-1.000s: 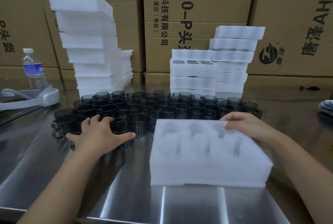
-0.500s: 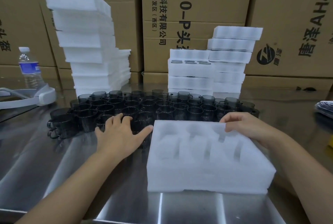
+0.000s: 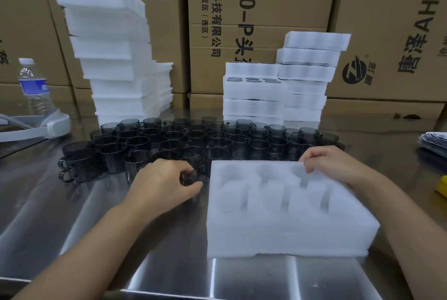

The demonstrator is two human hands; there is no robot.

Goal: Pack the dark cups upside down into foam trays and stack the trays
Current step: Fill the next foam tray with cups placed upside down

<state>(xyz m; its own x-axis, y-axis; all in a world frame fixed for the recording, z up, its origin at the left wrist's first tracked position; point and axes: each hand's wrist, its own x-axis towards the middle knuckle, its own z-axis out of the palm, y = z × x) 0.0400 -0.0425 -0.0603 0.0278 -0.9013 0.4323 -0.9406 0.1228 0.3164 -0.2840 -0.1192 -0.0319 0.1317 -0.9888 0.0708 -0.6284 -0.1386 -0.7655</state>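
On the steel table (image 3: 72, 215) the left hand (image 3: 164, 185) grips a dark cup (image 3: 188, 177), best flipped squarely over a pocket, while the right hand (image 3: 338, 166) pinches the foam tray (image 3: 278, 232) steady.

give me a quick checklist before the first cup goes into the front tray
1. Left hand has a grip on a dark cup: ok, its fingers are curled round one at the near edge of the cluster.
2. That cup is turned upside down: cannot tell, the hand hides most of it.
3. Foam tray lies flat on the steel table: ok.
4. Pockets are free: ok, none holds a cup.
5. Right hand steadies the tray: ok, its fingers hold the far edge.
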